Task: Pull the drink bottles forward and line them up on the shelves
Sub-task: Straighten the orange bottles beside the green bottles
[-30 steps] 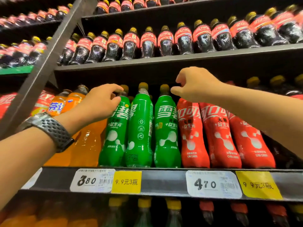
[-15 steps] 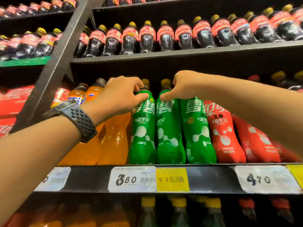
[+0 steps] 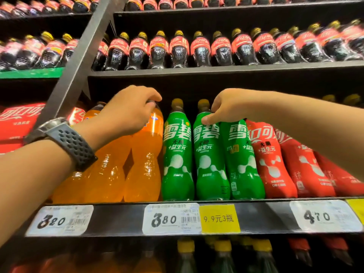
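On the middle shelf [image 3: 262, 219] stand orange bottles, three green bottles and red bottles in a row. My left hand [image 3: 128, 113] curls its fingers over the cap of the rightmost orange bottle [image 3: 145, 158]. My right hand [image 3: 226, 109] curls round the hidden top of the right green bottle [image 3: 242, 160]. Its thumb presses on the shoulder of the middle green bottle [image 3: 208, 166]. The left green bottle [image 3: 177, 154] stands free between my hands, its yellow cap showing. Red bottles [image 3: 273, 164] lean to the right, partly under my right forearm.
Dark cola bottles [image 3: 177, 50] with red labels fill the shelf above, close over my hands. A grey upright post [image 3: 78, 62] slants up at the left. Price tags [image 3: 171, 219] line the shelf front. More bottles [image 3: 222, 253] stand on the shelf below.
My left hand has shifted left from the left green bottle to the orange bottle's cap. My right hand has moved left from the red bottles to the green bottles. The view has turned left.
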Demonstrator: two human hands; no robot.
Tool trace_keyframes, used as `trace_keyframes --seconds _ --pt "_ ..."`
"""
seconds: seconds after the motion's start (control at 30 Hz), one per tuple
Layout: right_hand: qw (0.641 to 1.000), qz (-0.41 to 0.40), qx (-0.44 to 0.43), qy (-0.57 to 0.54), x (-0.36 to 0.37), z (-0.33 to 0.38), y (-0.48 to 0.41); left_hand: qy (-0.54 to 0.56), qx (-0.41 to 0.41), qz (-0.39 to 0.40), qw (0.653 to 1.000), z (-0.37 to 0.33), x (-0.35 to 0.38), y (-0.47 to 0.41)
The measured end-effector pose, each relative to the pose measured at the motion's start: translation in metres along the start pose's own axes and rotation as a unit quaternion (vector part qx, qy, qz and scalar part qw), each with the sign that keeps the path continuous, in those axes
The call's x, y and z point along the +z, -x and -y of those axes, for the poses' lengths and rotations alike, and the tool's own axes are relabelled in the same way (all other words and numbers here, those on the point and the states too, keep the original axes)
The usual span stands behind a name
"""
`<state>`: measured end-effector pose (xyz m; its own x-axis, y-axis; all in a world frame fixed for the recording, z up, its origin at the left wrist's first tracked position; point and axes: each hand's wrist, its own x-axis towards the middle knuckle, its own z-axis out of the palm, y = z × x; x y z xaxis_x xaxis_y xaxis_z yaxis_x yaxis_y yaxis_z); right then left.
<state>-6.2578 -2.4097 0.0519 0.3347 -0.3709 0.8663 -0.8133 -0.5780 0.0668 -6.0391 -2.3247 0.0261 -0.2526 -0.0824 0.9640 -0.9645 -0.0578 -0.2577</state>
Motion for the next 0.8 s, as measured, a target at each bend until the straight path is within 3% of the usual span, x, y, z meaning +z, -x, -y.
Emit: trace_keyframes --seconds 0.13,0.23,0.3,0.5,0.8 --pt "0.999 -0.027 -0.017 0.032 0.006 0.006 0.003 -0.033 -0.040 -0.009 0.999 0.028 -0.020 0.012" --pt "0.980 -0.179 -0.083 0.027 0.015 0.022 0.007 -0.056 -0.103 -0.015 0.993 0.046 -0.034 0.024" --pt "0.967 -0.226 -0.119 0.003 0.020 0.041 0.007 -0.072 -0.122 0.008 0.990 0.049 -0.038 0.030" --pt "0.983 -0.155 -0.103 -0.003 0.031 0.094 -0.004 -0.093 -0.152 0.113 0.978 0.049 -0.043 0.025" --pt "0.991 -0.097 -0.066 -0.060 0.022 0.117 -0.020 0.022 -0.213 0.191 0.958 0.049 -0.049 -0.012"
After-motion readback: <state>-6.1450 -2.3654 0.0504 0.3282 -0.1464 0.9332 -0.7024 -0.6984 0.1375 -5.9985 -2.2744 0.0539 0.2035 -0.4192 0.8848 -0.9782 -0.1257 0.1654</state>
